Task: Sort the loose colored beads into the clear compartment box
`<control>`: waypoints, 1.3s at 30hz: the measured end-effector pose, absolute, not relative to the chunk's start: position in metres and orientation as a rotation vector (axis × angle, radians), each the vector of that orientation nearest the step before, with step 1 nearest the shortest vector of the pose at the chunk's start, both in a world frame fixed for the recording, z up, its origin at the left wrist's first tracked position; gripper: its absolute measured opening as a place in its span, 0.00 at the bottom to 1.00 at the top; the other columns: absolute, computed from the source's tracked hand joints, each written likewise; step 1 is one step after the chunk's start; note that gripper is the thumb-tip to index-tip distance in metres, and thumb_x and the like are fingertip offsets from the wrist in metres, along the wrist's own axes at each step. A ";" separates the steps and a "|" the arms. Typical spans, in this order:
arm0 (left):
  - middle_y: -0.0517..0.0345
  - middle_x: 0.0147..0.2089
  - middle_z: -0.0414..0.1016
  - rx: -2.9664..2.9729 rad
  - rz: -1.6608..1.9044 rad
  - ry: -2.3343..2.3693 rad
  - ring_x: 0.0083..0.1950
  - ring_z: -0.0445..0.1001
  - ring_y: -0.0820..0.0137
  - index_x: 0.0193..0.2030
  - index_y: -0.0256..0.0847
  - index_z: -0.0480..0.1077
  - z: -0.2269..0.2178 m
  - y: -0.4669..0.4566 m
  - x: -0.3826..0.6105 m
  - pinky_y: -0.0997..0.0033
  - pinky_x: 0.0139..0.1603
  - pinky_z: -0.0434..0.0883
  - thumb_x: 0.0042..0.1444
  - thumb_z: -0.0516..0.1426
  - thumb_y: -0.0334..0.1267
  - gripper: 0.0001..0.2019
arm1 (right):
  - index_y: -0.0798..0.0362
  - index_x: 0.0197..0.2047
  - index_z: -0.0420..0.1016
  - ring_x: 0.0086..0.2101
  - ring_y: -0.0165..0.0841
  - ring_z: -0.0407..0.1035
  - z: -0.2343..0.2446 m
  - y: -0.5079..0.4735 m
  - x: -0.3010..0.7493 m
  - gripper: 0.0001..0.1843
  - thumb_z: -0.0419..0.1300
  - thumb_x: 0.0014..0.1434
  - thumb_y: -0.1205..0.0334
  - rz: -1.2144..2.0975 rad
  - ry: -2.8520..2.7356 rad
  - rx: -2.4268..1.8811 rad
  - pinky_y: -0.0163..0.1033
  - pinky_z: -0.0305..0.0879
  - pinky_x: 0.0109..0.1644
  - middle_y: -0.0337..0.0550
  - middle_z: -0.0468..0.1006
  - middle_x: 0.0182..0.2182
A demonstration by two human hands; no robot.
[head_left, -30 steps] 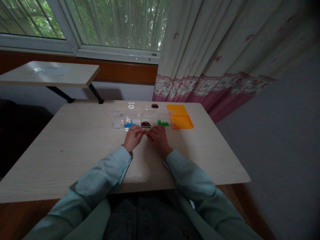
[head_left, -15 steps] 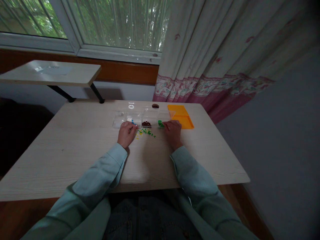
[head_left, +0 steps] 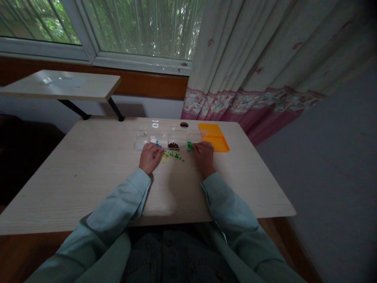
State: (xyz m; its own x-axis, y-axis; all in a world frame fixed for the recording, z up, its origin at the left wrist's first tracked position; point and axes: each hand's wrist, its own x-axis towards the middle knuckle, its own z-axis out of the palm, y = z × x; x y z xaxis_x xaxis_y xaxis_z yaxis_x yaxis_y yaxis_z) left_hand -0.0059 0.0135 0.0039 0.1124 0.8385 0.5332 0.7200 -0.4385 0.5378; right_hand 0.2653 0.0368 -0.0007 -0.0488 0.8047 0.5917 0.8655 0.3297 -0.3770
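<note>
Left hand [head_left: 149,158] by the blue pieces [head_left: 158,144], right hand [head_left: 205,158] by the green pieces [head_left: 190,146]

The left hand has its fingers bent in close together, with the tips at the front of the clear box [head_left: 141,146]. They are too small to see well, so I cannot tell if they pinch anything. The right hand has bent fingers too, and they reach to the green pieces. I cannot tell if it has hold of one.

Between the two hands, a loose bunch of green and yellow bits [head_left: 176,156] lies on the table [head_left: 118,196], just in front of the box. Inside the box, the blue pieces, the brown pieces [head_left: 173,146] and the green pieces sit in a row, each in their own part.

A flat orange tray [head_left: 217,142] lies just beside the box, on the right. Behind the box is a dark round hole [head_left: 184,125] in the table. Farther back, a little raised shelf [head_left: 97,87] stands on the left. A flowery curtain [head_left: 250,59] hangs on the right, next to a window [head_left: 141,63] with green trees [head_left: 147,27] outside.
</note>
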 end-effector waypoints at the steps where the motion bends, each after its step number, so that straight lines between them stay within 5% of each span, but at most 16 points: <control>1: 0.52 0.35 0.71 2.249 1.221 1.575 0.41 0.67 0.64 0.35 0.41 0.76 0.004 0.014 -0.006 0.62 0.46 0.65 0.63 0.53 0.43 0.13 | 0.52 0.39 0.81 0.39 0.36 0.66 -0.001 0.037 0.265 0.15 0.54 0.65 0.55 -0.105 -1.845 -1.470 0.44 0.57 0.49 0.46 0.78 0.34; 10: 0.50 0.40 0.69 2.436 1.011 1.607 0.45 0.64 0.60 0.44 0.42 0.76 0.000 0.010 -0.008 0.59 0.48 0.65 0.60 0.54 0.37 0.11 | 0.51 0.39 0.81 0.39 0.36 0.67 -0.004 0.037 0.264 0.14 0.55 0.64 0.55 -0.088 -1.816 -1.449 0.43 0.58 0.50 0.45 0.78 0.34; 39: 0.50 0.40 0.69 2.486 0.852 1.674 0.46 0.65 0.57 0.41 0.44 0.75 0.005 0.003 -0.007 0.56 0.45 0.64 0.57 0.57 0.40 0.08 | 0.52 0.40 0.81 0.40 0.36 0.67 0.000 0.034 0.262 0.20 0.52 0.66 0.50 -0.047 -1.838 -1.461 0.42 0.58 0.49 0.46 0.78 0.35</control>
State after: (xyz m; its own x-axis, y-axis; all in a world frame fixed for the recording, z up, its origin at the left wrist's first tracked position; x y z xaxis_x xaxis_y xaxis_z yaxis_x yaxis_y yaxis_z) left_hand -0.0066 0.0029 0.0054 0.2732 0.8643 0.4224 0.8501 -0.4224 0.3144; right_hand 0.2625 0.0340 0.0001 -0.0435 0.8142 0.5790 0.8428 0.3410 -0.4164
